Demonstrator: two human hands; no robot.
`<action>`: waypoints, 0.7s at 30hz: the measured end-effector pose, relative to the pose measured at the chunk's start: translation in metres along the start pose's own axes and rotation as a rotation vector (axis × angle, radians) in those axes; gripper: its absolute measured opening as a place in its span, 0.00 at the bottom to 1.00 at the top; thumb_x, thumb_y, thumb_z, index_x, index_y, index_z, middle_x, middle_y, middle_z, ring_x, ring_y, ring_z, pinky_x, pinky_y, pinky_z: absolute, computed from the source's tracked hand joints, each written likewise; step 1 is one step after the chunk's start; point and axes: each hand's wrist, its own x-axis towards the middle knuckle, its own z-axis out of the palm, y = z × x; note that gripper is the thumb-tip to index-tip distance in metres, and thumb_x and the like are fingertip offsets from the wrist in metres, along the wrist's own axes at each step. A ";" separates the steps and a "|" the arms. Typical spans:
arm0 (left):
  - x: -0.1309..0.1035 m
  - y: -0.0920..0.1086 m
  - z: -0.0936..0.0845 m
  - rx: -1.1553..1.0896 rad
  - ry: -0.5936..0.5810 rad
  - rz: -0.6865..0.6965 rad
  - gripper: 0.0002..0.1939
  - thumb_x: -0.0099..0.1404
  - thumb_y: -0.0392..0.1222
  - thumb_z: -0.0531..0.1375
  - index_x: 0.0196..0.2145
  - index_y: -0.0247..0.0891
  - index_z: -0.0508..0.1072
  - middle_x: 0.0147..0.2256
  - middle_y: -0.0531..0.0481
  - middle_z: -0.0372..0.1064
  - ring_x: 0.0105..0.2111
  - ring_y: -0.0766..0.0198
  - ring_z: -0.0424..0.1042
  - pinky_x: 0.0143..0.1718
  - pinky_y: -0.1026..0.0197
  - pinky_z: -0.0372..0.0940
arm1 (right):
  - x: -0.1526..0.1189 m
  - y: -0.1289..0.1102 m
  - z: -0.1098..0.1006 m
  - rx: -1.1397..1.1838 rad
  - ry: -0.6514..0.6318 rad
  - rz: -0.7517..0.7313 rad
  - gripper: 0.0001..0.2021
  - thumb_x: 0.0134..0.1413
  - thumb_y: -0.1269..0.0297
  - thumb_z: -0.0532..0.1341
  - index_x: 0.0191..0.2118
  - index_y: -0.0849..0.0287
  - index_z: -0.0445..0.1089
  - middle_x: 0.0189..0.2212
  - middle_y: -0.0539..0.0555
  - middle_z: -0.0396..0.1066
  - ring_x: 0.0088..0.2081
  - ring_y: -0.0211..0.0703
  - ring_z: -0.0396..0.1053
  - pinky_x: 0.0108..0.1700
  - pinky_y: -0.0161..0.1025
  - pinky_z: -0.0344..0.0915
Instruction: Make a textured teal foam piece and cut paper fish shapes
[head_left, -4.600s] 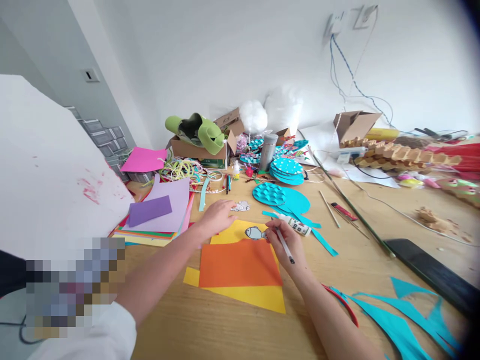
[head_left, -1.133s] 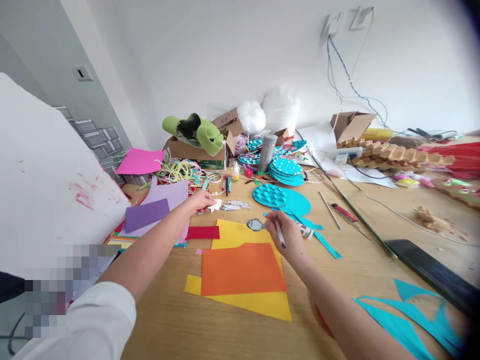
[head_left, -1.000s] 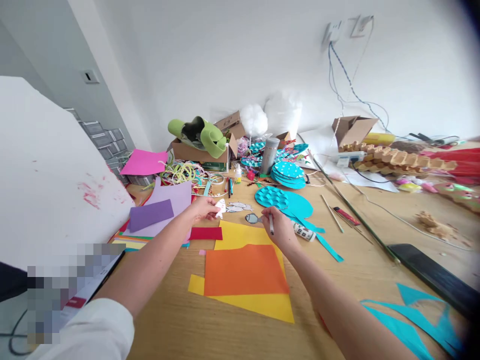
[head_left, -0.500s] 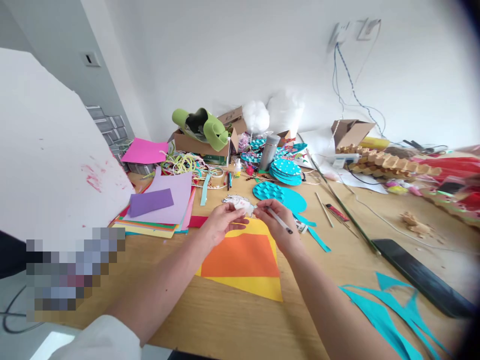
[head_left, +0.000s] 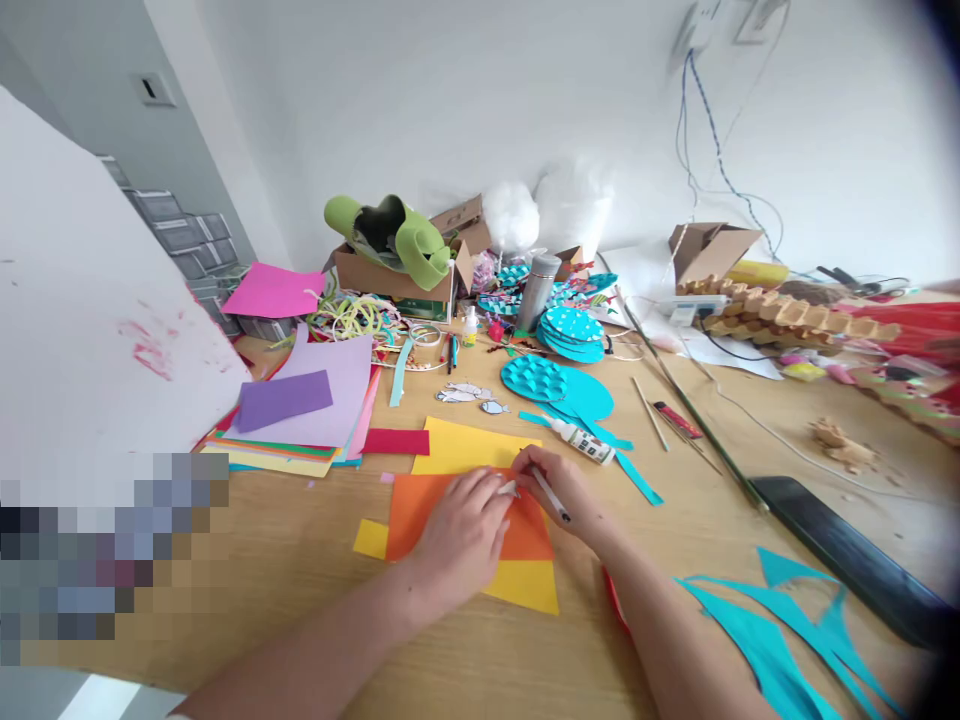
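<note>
White cutout: lying at our left fingertips, on orange paper; seemingly light, flimsy, best held by edges
Left hand: we are laying this grip flat, unclamped
Right hand: we are clamping a pen

Centrally on the near surface, an upper sheet lies on a lower sheet. The left hand is on the upper sheet; to its right is the right hand, holding a pen. Beyond the sheets lie fish cutouts. A paper stack is left, a bottle right. Scraps lie near right, egg trays far right, a box far left of a flask.
</note>
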 end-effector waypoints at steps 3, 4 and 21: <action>-0.006 -0.003 0.009 0.111 -0.081 0.004 0.18 0.65 0.34 0.55 0.52 0.33 0.67 0.55 0.40 0.64 0.60 0.50 0.56 0.60 0.46 0.57 | -0.001 0.004 0.003 -0.053 0.026 -0.004 0.05 0.53 0.73 0.54 0.31 0.58 0.66 0.26 0.50 0.70 0.28 0.40 0.66 0.31 0.36 0.60; -0.007 -0.004 0.011 0.132 -0.102 -0.004 0.17 0.64 0.35 0.55 0.52 0.33 0.68 0.55 0.40 0.64 0.60 0.49 0.56 0.60 0.46 0.57 | -0.003 0.004 0.002 -0.077 0.044 -0.023 0.06 0.53 0.74 0.54 0.32 0.58 0.66 0.28 0.50 0.70 0.31 0.41 0.66 0.33 0.36 0.61; -0.010 -0.010 0.015 0.228 -0.214 0.014 0.22 0.70 0.46 0.51 0.59 0.41 0.63 0.61 0.51 0.59 0.63 0.52 0.50 0.61 0.46 0.52 | -0.013 0.017 -0.018 -0.158 0.000 -0.076 0.10 0.51 0.77 0.55 0.39 0.58 0.65 0.37 0.55 0.70 0.39 0.45 0.67 0.39 0.39 0.63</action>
